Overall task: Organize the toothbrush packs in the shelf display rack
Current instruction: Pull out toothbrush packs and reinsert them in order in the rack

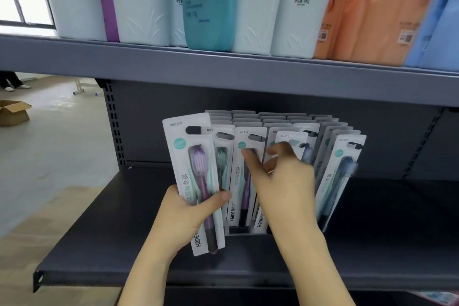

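My left hand (185,216) grips a white pack with a purple toothbrush (192,171), held upright in front of the rack's left end. Several more toothbrush packs (273,129) stand in rows in a dark display rack (237,230) on the lower shelf (119,243). My right hand (283,181) reaches into the front row, its fingers spread among the packs there; whether it holds one cannot be told. A blue-brush pack (341,174) leans at the right end of the rack.
The grey upper shelf (223,74) overhangs the rack and carries white, teal, orange and blue bottles (255,7). A perforated upright (113,119) marks the shelf's left end. An open cardboard box (13,112) sits on the floor to the left.
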Tool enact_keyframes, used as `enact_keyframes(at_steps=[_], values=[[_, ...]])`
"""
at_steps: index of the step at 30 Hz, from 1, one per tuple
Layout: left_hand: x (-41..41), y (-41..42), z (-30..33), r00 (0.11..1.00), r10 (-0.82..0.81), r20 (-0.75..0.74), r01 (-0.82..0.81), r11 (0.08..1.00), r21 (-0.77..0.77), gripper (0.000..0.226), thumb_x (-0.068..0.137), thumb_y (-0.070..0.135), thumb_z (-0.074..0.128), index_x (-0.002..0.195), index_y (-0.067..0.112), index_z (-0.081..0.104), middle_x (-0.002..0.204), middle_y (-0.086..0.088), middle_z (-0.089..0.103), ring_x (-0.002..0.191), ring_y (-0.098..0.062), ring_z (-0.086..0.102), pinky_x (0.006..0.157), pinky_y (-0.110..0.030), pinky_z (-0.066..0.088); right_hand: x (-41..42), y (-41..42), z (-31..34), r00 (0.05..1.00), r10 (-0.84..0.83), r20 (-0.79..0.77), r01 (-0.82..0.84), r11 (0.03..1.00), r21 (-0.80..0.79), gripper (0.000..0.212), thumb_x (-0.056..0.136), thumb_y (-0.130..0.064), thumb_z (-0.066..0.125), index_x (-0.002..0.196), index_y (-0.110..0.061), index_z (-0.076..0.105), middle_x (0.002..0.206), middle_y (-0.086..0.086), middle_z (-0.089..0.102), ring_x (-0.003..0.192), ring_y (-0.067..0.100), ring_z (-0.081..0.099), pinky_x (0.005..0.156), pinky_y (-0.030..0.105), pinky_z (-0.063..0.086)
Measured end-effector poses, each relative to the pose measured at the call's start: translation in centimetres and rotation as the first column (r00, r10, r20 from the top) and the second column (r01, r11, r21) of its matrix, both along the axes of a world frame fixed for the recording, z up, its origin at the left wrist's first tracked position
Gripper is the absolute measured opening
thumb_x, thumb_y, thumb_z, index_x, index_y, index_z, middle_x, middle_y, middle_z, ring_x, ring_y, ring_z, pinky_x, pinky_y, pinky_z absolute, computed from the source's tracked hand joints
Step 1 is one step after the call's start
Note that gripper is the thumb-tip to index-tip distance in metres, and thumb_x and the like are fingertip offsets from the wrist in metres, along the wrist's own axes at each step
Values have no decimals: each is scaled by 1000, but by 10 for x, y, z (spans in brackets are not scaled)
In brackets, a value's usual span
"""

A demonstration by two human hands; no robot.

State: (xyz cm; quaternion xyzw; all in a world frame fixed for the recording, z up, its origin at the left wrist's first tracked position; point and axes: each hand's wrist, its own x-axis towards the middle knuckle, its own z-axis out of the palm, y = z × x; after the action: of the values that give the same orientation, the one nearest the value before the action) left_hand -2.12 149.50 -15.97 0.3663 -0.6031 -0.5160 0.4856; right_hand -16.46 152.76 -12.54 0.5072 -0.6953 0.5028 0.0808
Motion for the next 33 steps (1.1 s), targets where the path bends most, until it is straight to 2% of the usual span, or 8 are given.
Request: enact_keyframes(at_steps=[3,7,14,16,19,22,27,33], values=[[-5,3,1,999,13,36,-11,999,-38,16,74,7,76,82,20,74,79,8,75,75,-4,71,60,-10,50,11,20,14,990,130,57,-123,986,-111,37,84,-52,53,78,-17,62,64,-9,61,60,8,59,59,28,48],[-11,7,0,989,56,135,-50,998,-45,26,78,-1,67,56,13,63,50,-8,62,47,-17,60,43,-23,47,30,32,17,958,286,-24,-285,958,24,41,79,-62,51,77,-21,58,62,-8,58,60,10,57,62,35,51],[-15,13,1,971,15,237,0,998,-60,39,74,-2,60,40,16,53,42,-12,53,38,-15,51,39,-19,40,27,29,8,958,283,-52,-281,959,47,29,86,-43,58,74,-16,54,61,-3,59,59,18,57,69,29,44],[-15,13,1,969,-28,247,43,997,-57,36,74,1,62,42,18,58,46,-5,58,43,-10,56,44,-19,44,26,26,5,963,266,-40,-266,964,-2,30,86,-38,58,68,-15,52,56,-3,57,56,16,56,70,26,41],[-12,12,0,960,-150,238,171,983,-72,9,70,28,75,72,37,71,75,7,73,70,-4,68,64,-19,52,19,23,4,977,214,-3,-213,970,-113,28,84,-36,56,64,-15,53,52,-5,55,54,17,56,72,38,51],[-6,1,-13,955,-106,277,129,989,-67,30,68,41,76,96,34,70,88,12,73,86,-8,68,80,-27,52,7,19,6,991,130,22,-125,978,-169,31,85,-36,57,63,-16,51,52,-2,54,56,24,54,59,39,49],[-5,-13,-32,928,36,371,-29,999,-25,10,86,24,67,84,33,70,87,11,72,82,-2,66,68,-10,49,-7,15,2,997,74,26,-69,982,-176,31,86,-31,61,64,-12,48,53,3,53,53,25,50,54,37,46],[-7,-21,-52,857,62,511,-65,998,-13,22,89,20,62,76,38,64,87,10,69,84,-9,65,76,-24,52,-8,8,-14,991,130,24,-124,977,-173,29,86,-30,61,66,-13,51,57,3,56,56,22,55,55,35,47]])
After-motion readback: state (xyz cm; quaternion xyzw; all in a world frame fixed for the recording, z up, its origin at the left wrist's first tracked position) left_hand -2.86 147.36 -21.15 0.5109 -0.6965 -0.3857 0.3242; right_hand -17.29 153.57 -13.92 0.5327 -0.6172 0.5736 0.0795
